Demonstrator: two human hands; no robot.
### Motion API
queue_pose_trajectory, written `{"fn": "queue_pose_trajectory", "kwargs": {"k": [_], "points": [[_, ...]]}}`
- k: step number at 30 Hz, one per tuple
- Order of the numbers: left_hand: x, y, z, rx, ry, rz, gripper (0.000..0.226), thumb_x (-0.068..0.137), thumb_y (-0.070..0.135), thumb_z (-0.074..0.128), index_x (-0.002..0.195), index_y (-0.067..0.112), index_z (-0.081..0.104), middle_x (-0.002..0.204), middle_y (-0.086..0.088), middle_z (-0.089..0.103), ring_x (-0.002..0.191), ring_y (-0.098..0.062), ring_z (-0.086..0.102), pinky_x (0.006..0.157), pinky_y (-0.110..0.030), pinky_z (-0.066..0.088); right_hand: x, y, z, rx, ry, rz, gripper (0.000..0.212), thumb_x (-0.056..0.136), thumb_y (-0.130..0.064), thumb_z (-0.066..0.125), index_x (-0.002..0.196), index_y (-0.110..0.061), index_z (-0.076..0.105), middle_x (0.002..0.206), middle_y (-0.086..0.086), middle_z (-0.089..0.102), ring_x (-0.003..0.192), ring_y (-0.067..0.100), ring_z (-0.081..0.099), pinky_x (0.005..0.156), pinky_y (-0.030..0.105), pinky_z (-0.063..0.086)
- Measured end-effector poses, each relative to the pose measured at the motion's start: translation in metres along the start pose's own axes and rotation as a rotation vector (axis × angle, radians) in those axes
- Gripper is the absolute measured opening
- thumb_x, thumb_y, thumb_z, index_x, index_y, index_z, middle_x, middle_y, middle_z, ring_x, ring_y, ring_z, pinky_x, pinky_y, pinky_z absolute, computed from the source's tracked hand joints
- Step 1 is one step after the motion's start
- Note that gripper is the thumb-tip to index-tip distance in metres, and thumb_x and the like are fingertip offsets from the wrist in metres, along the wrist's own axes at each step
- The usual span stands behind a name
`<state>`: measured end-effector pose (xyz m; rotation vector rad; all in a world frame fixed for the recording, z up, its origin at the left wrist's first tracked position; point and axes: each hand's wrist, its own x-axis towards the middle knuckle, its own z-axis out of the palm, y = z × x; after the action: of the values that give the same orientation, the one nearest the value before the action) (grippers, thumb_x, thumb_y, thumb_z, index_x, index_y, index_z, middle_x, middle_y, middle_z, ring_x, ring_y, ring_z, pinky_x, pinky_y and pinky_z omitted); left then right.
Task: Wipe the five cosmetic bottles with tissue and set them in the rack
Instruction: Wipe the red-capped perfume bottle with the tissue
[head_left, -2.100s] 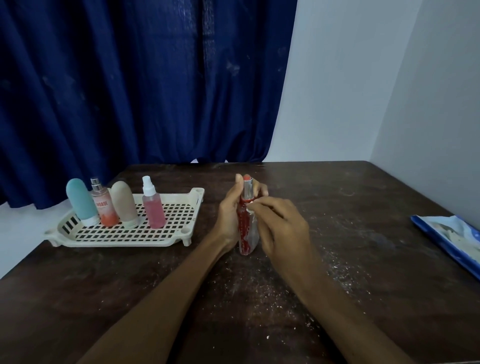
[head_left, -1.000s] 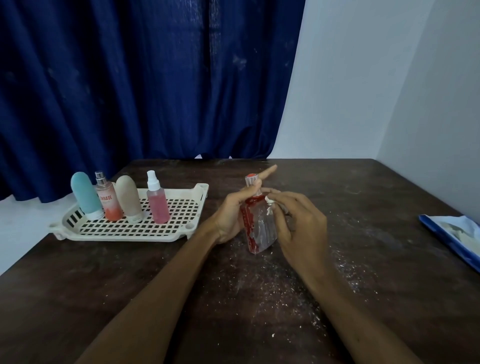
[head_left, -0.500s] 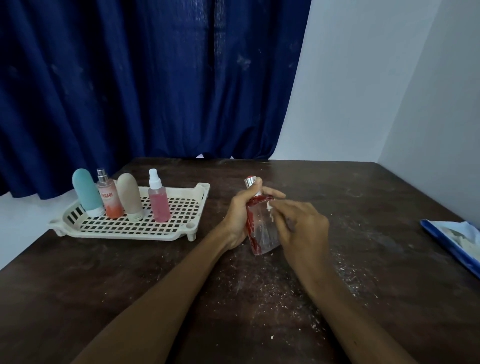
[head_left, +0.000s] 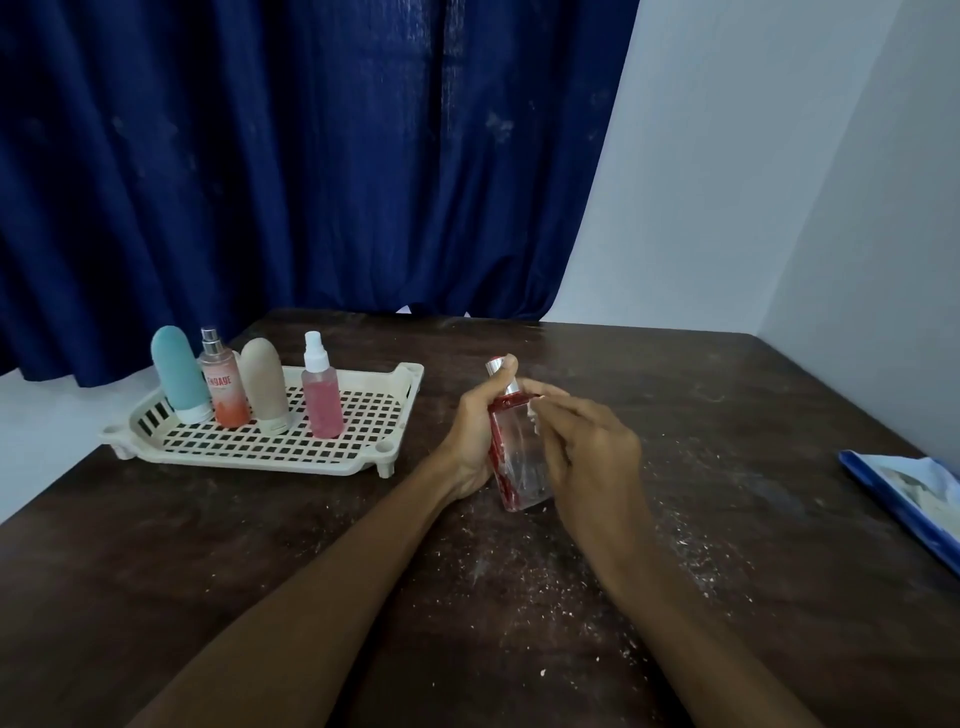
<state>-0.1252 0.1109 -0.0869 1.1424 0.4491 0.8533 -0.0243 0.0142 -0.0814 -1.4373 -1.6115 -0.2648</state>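
Left hand (head_left: 470, 441): grip clamped on red bottle (head_left: 519, 462), right of rack (head_left: 270, 447) | Right hand (head_left: 592, 452): grip pinching tissue (head_left: 533, 414) against it | Four bottles (head_left: 322, 400) standing in rack

We see two bare forearms, one rising from the lower left of the frame and one from the lower right. Both are long and lean, narrowing towards the wrist. Each ends in a bare hand near the centre of the frame: the left hand (head_left: 467, 441) just left of centre, the right hand (head_left: 592, 457) just right of it. Skin is uncovered from the bottom edge to the fingertips. Knuckles show on the back of the right hand.
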Motion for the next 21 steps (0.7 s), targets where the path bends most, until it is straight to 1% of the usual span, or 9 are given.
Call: {"fn": "queue_pose_trajectory", "kwargs": {"k": [2,4,7,10,12,14,16,17,21], "points": [[-0.002,0.002,0.000,-0.035,-0.012,-0.021,0.069,0.093,0.056,0.040,0.109,-0.006,0.068,0.096,-0.020,0.070,0.091,-0.029,0.066,0.085,-0.037,0.053,-0.008,-0.004,0.002,-0.037,-0.021,-0.070,0.027,0.082,0.000,0.069,0.107,-0.011,0.074,0.111,0.005,0.069,0.100,0.011,0.061,0.091,0.004,0.037],[-0.003,0.004,0.002,-0.068,-0.045,-0.048,0.070,0.096,0.054,0.036,0.110,-0.007,0.067,0.104,-0.023,0.070,0.095,-0.030,0.067,0.088,-0.037,0.053,-0.016,0.000,0.000,-0.068,-0.043,-0.148,0.027,0.078,-0.001,0.073,0.102,-0.012,0.076,0.108,0.005,0.070,0.098,0.013,0.064,0.091,0.009,0.041],[-0.004,0.006,0.004,-0.079,-0.072,-0.077,0.069,0.099,0.053,0.033,0.114,-0.006,0.066,0.110,-0.024,0.068,0.099,-0.031,0.066,0.092,-0.040,0.051,-0.015,0.006,-0.006,-0.080,-0.052,-0.115,0.025,0.077,-0.003,0.076,0.100,-0.013,0.077,0.103,0.004,0.071,0.094,0.013,0.066,0.088,0.012,0.045],[-0.002,0.005,0.004,-0.036,-0.045,-0.065,0.070,0.097,0.055,0.036,0.116,-0.005,0.066,0.106,-0.024,0.068,0.095,-0.030,0.066,0.088,-0.041,0.053,-0.005,0.003,-0.008,-0.100,-0.012,-0.041,0.022,0.081,-0.001,0.072,0.100,-0.011,0.076,0.100,0.003,0.072,0.089,0.009,0.063,0.086,-0.001,0.034],[-0.002,0.005,0.003,-0.018,-0.023,-0.063,0.069,0.098,0.055,0.036,0.115,-0.005,0.067,0.101,-0.021,0.070,0.094,-0.029,0.067,0.085,-0.039,0.053,0.000,-0.003,-0.003,-0.039,0.030,-0.047,0.027,0.082,0.005,0.065,0.103,-0.010,0.075,0.104,0.005,0.070,0.095,0.005,0.056,0.086,-0.004,0.031],[-0.002,0.005,0.003,-0.016,-0.014,-0.070,0.070,0.098,0.054,0.037,0.115,-0.007,0.066,0.105,-0.025,0.069,0.101,-0.034,0.065,0.094,-0.044,0.052,-0.005,-0.011,0.003,0.016,0.017,-0.094,0.026,0.082,0.003,0.063,0.102,-0.009,0.074,0.107,0.006,0.068,0.100,0.006,0.056,0.091,0.003,0.036],[-0.002,0.004,0.002,-0.047,-0.022,-0.072,0.072,0.099,0.053,0.036,0.116,-0.011,0.063,0.108,-0.030,0.065,0.110,-0.043,0.059,0.106,-0.051,0.042,-0.016,-0.013,0.007,-0.039,-0.033,-0.180,0.023,0.078,-0.002,0.073,0.099,-0.011,0.077,0.104,0.004,0.069,0.096,0.012,0.063,0.087,0.017,0.050],[-0.002,0.004,0.003,-0.065,-0.029,-0.074,0.072,0.100,0.052,0.034,0.115,-0.012,0.063,0.106,-0.029,0.066,0.110,-0.044,0.058,0.107,-0.051,0.042,-0.020,-0.009,0.006,-0.050,-0.054,-0.198,0.024,0.076,-0.003,0.077,0.098,-0.013,0.077,0.103,0.003,0.069,0.095,0.014,0.064,0.084,0.022,0.053],[-0.003,0.006,0.006,-0.069,-0.051,-0.080,0.068,0.096,0.053,0.037,0.107,-0.008,0.066,0.094,-0.022,0.067,0.086,-0.030,0.065,0.083,-0.037,0.052,-0.019,0.006,-0.009,-0.085,-0.066,-0.098,0.025,0.075,-0.005,0.079,0.098,-0.015,0.077,0.101,0.003,0.071,0.091,0.014,0.066,0.084,0.017,0.049]]}}
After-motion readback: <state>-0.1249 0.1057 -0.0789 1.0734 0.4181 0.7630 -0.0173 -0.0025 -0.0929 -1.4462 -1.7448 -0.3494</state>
